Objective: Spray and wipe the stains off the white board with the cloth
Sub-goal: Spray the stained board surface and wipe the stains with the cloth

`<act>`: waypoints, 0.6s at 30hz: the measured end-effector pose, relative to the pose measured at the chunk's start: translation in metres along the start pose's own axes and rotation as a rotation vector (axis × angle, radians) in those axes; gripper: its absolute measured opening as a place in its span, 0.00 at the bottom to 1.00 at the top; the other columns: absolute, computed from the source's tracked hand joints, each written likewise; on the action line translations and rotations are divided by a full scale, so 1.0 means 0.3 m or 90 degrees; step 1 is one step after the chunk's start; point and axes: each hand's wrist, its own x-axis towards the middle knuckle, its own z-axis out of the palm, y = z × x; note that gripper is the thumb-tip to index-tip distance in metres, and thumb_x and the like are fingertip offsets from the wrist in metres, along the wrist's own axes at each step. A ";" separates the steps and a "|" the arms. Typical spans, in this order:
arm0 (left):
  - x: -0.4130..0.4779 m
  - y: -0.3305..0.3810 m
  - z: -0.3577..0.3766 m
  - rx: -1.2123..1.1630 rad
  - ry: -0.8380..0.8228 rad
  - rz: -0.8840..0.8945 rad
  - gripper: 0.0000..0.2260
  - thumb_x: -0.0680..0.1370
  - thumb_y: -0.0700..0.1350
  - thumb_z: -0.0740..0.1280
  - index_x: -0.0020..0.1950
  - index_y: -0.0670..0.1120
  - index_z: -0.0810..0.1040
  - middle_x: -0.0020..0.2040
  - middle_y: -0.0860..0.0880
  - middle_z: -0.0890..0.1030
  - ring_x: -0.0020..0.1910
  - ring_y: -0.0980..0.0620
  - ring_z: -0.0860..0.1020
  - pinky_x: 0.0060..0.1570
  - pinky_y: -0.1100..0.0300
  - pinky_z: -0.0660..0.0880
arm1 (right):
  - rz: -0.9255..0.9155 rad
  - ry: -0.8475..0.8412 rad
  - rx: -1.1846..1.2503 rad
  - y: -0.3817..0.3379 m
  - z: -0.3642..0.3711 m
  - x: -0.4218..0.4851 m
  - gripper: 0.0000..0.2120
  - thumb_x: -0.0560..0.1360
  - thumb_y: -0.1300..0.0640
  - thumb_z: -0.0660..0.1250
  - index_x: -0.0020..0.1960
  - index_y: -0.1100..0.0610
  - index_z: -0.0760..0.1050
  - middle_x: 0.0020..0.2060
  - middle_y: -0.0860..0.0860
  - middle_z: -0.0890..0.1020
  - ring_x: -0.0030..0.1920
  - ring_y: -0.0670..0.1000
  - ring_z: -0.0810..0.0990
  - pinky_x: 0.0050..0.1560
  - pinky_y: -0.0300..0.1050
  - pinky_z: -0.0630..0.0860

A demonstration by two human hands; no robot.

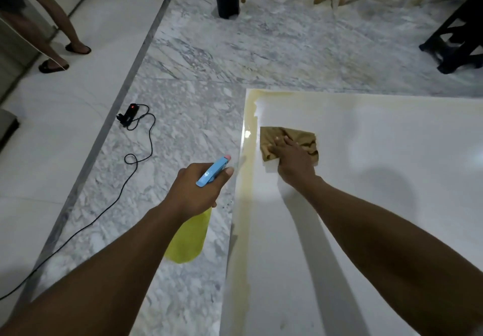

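Fingers (281,143) spread flat on cloth (303,139); left hand (198,186) grips half-hidden spray bottle (188,239)

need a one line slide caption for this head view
Right hand presses brown cloth on stained white board; left hand holds spray bottle.

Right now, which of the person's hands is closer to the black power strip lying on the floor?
Left. The left hand grips the spray bottle over the marble floor, on the power strip's side. The right hand presses the cloth on the white board, farther away.
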 end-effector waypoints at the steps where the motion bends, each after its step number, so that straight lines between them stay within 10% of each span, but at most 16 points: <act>1: -0.025 0.005 0.005 0.000 -0.004 0.014 0.06 0.82 0.58 0.70 0.46 0.62 0.84 0.44 0.37 0.86 0.28 0.52 0.84 0.34 0.63 0.81 | -0.005 -0.001 0.005 -0.005 0.009 -0.072 0.24 0.76 0.70 0.59 0.66 0.52 0.78 0.73 0.52 0.71 0.76 0.55 0.64 0.70 0.57 0.67; 6: -0.179 -0.012 0.034 0.013 -0.047 0.048 0.13 0.82 0.57 0.70 0.54 0.48 0.87 0.45 0.34 0.84 0.31 0.44 0.84 0.31 0.67 0.79 | 0.014 -0.008 0.056 -0.059 0.066 -0.467 0.21 0.77 0.67 0.63 0.66 0.53 0.78 0.73 0.52 0.70 0.76 0.55 0.63 0.71 0.59 0.66; 10: -0.358 -0.047 0.046 0.002 -0.085 0.079 0.04 0.82 0.57 0.69 0.54 0.64 0.83 0.46 0.35 0.85 0.28 0.49 0.84 0.32 0.68 0.79 | 0.037 -0.021 0.055 -0.119 0.115 -0.796 0.21 0.76 0.64 0.66 0.67 0.51 0.78 0.74 0.49 0.69 0.77 0.52 0.62 0.71 0.56 0.67; 18: -0.652 -0.179 0.056 0.011 -0.109 0.120 0.04 0.82 0.58 0.69 0.50 0.62 0.84 0.44 0.35 0.85 0.31 0.45 0.86 0.35 0.63 0.82 | 0.075 -0.106 0.036 -0.236 0.167 -1.260 0.25 0.77 0.64 0.63 0.72 0.48 0.72 0.77 0.47 0.64 0.79 0.49 0.56 0.76 0.51 0.59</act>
